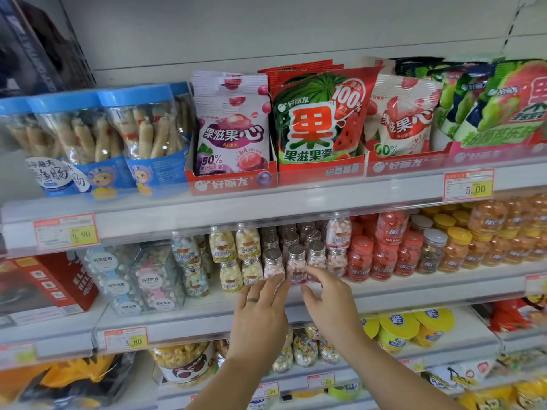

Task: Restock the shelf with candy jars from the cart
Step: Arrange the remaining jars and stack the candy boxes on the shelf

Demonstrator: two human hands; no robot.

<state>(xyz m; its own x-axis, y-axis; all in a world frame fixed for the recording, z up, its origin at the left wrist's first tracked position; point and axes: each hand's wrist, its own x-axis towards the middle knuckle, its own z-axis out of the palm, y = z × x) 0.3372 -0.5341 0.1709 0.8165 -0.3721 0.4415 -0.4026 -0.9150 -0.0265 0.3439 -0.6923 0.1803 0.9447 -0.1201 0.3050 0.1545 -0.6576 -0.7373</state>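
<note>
- Yellow-lidded tubs (399,327) on the lower level sit just right of the right wrist, nearest the viewer; they play no part in this step.
- Left hand (260,309): fingers straight and together, tips against the base of a silver-capped pink candy jar (273,266). It holds nothing.
- Right hand (331,306): fingers only slightly bent, thumb spread below them, tips touching the front pink jars. No closed grip is evident.
- Between the two hands stands the middle jar (296,266), upright at the front edge of the shelf (414,294), with more silver caps in rows directly behind it.
- Left of the left hand are yellow-and-white jars (231,273); right of the right hand are red-lidded jars (359,258).
- Far above the hands, gummy bags (319,119) fill the upper level.
- Judgement: the step in hand is seating and squaring the front row of pink jars.
- Next move, as judged: draw both hands straight back without tipping the jars, then fetch more from the cart, which is not in view.
</note>
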